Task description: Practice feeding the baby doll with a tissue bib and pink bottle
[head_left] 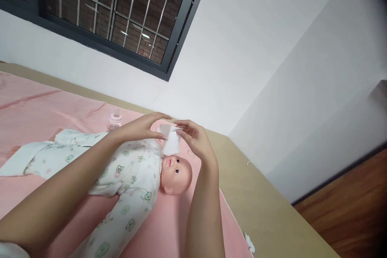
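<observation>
Cloth point(172, 144), small and white, pinched between thumb and fingers of the right hand point(198, 141), close by the face of a doll point(130, 165). At the cloth's near-left edge, thumb of the left hand point(140, 128), index finger spread well away; impossible to tell whether gripping. Below, doll on its back in patterned white clothes, across a pink sheet point(165, 225). Past the left forearm, upright bottle point(115, 119).

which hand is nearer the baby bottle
Left: the left hand is nearer, its wrist close beside the bottle in view; the right hand is farther right, by the white cloth.
</observation>
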A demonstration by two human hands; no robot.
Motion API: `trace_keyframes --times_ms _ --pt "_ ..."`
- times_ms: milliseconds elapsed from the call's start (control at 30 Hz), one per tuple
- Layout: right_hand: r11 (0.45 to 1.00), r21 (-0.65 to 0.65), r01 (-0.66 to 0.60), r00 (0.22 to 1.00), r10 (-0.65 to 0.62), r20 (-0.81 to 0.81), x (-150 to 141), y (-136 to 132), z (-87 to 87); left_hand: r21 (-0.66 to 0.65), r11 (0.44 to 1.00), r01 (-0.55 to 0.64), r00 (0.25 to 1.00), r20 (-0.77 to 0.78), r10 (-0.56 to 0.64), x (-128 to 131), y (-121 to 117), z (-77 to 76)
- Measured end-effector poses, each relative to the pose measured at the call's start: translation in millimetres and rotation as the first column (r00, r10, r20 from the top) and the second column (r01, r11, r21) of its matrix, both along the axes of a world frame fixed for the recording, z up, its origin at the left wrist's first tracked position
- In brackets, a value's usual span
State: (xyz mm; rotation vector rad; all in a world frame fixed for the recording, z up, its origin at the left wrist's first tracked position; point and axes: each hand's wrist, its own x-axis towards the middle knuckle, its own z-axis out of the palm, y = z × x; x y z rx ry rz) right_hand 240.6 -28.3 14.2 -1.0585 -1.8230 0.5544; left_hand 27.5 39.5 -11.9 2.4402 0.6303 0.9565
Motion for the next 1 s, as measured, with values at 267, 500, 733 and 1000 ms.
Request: trace_keyframes --times_ms 267,500,733,1000 --pt "0.998 0.03 -0.062 0.996 0.064 -0.057 -0.6 -15.8 8.6 -0.238 0.956 0.172 0.984 0.003 -0.176 -5.2 -5.4 10.4" --pt "0.998 -0.049 -0.038 0.991 0.032 -0.128 3.6 -11.0 6.0 -0.153 0.924 0.35 0.927 0.196 -0.319 -8.3 -13.7 16.5" --pt "0.993 -0.12 0.015 0.957 -0.049 -0.287 33.4 19.9 -19.3 -0.283 0.873 0.397 0.918 0.119 -0.378 -7.3 -17.9 15.1" --pt "0.91 -0.414 0.035 0.854 -0.243 -0.46 79.6 64.8 -100.9 -0.32 0.879 0.353 0.895 -0.157 -0.417 28.7 -12.0 -12.5"
